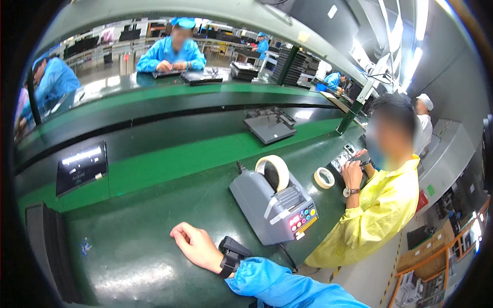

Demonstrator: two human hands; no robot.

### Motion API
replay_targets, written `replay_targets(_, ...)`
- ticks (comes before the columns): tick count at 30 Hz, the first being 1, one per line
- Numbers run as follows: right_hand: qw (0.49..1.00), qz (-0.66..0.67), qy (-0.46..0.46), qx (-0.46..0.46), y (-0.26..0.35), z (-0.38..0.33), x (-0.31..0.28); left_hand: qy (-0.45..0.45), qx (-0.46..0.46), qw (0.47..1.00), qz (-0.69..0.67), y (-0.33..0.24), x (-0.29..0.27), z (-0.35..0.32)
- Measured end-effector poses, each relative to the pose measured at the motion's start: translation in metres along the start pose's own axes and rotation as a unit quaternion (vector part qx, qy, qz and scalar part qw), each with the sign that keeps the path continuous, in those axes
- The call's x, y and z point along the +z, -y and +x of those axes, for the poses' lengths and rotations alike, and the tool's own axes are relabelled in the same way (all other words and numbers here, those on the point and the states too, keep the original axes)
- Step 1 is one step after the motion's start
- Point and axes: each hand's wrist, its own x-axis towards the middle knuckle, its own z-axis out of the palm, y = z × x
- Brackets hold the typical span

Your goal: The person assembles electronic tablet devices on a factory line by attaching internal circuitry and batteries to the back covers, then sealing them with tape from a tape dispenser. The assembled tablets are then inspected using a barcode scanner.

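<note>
Right hand (194, 245) left of tape dispenser (275, 203)

right hand (192, 245): seen resting palm-down, fingers loosely curled under, knuckles pointed toward the left of the view; nothing is gripped
right wrist: a dark band with a small black device is worn on it, just above the cuff
right forearm: covered in a blue sleeve, brought in from the lower edge and angled up-left
left hand: can't be spotted anywhere in view
</note>
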Motion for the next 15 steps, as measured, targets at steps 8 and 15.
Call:
replay_targets(8,0.999,-0.007,0.023,0.025,0.000,-0.004,0.007,-0.028,-0.047,0.998,0.035,-0.003,-0.044,-0.018)
replay_targets(15,0.996,0.059,0.040,0.058,0.001,-0.006,0.007,-0.051,-0.103,0.986,0.117,-0.027,-0.065,-0.033)
